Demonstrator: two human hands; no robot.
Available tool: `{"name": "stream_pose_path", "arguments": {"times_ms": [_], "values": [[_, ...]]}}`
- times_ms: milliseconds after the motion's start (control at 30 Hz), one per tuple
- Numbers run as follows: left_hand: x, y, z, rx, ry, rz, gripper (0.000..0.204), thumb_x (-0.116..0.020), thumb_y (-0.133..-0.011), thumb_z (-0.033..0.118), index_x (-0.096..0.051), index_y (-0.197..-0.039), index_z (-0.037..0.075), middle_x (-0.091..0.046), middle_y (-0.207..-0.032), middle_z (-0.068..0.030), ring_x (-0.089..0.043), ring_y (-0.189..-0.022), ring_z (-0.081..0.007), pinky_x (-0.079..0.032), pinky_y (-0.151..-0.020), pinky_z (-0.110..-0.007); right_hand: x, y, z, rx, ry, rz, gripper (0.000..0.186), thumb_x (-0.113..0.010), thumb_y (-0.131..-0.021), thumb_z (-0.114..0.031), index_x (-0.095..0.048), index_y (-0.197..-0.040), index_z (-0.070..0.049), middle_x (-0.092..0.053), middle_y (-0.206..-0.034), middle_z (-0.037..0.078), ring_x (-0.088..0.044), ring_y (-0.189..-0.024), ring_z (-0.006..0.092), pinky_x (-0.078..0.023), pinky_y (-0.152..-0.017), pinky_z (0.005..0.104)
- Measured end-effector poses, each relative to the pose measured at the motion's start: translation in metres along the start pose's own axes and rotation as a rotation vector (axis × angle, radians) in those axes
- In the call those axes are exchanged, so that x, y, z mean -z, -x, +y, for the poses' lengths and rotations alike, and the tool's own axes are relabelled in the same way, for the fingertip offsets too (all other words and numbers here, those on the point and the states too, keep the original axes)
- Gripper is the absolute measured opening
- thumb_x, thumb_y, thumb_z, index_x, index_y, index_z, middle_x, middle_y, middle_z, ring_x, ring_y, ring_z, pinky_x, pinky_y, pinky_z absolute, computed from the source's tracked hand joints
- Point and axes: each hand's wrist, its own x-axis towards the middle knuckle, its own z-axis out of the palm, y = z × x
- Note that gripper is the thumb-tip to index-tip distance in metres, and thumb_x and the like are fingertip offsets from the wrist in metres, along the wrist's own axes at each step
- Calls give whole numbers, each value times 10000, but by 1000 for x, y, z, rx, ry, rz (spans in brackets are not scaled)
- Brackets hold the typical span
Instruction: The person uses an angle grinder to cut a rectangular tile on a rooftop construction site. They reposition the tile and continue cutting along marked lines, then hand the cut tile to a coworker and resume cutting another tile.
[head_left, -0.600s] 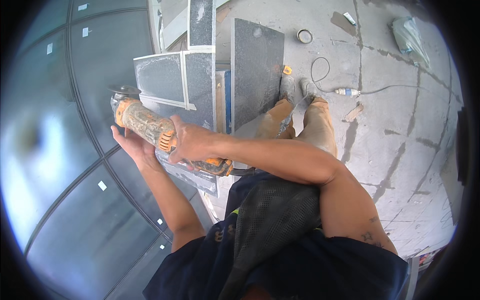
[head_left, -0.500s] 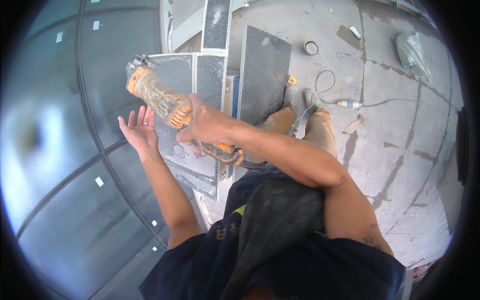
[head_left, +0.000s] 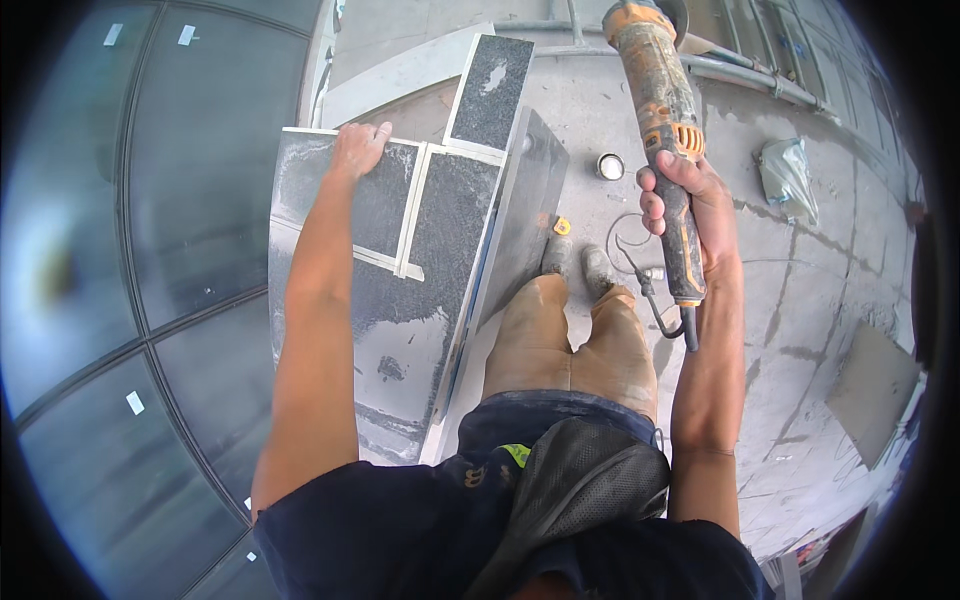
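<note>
My right hand [head_left: 697,195] is wrapped around the rear handle of a dusty orange-and-black angle grinder [head_left: 665,100], held out to the right over the floor. Its disc [head_left: 677,18] is partly cut off at the top of the picture, and a black cord hangs from its rear end. At the far edge of a dark grey stone slab [head_left: 445,240], my left hand [head_left: 360,150] is closed over the rim, fingertips hidden beyond it. Pale strips [head_left: 407,215] cross the slab, and whitish dust covers its nearer part. A narrower dark piece [head_left: 493,88] adjoins its far right corner.
Glass panels [head_left: 210,150] line the left. Another grey slab [head_left: 525,200] stands tilted beside the bench. On the concrete floor are a tin [head_left: 610,166], a yellow tape measure [head_left: 563,227] by my shoe, a plastic bag [head_left: 788,180] and the looping cord. Metal poles [head_left: 720,70] lie beyond.
The grinder has swung in my right hand from above the slab to the right, over the floor. My left hand has gone from open in the air to the slab's far edge.
</note>
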Motion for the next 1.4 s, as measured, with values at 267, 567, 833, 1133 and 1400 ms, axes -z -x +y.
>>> {"name": "stream_pose_path", "arguments": {"times_ms": [267, 567, 833, 1133, 1400], "values": [[14, -28, -14, -40, -94, -276, 618, -423, -940, 514, -706, -1054, -24, -667, -1129, -264, -619, -1100, -405, -453, -975, -479, 33, 3, -5, 66, -94, 93, 292, -616, -953, -142, -429, -1125, 3, -603, -793, 123, -591, -521, 126, -530, -396, 224], [-15, -16, -28, -235, -45, 47, 591, -386, -983, 441, -700, -818, -32, -683, -918, -260, -630, -914, -437, -466, -878, -527, 41, 2, 0, 99, -186, 49, 315, -620, -949, -156, -440, -1135, 23, -612, -784, 128, -583, -513, 121, -525, -400, 233], [-32, 11, 31, -331, 209, 254, 581, -437, -988, 449, -659, -699, -3, -672, -798, -230, -615, -848, -426, -479, -823, -522, 41, -1, 5, 141, -194, -25, 308, -561, -993, -158, -383, -1153, 36, -595, -823, 148, -597, -527, 122, -544, -417, 213], [-34, 18, 35, -259, 281, 301, 532, -507, -962, 427, -669, -678, 8, -663, -767, -210, -619, -811, -387, -486, -835, -491, 62, -12, 22, 137, -260, -223, 332, -463, -1037, -197, -330, -1153, 84, -532, -888, 169, -598, -580, 176, -579, -465, 261], [-45, 18, 31, -266, 318, 387, 510, -559, -944, 401, -667, -634, 10, -623, -624, -188, -607, -663, -378, -509, -768, -483, 62, -16, 25, 122, -308, -270, 418, -431, -1051, -207, -286, -1245, 134, -486, -911, 174, -539, -576, 173, -516, -437, 277]]}}
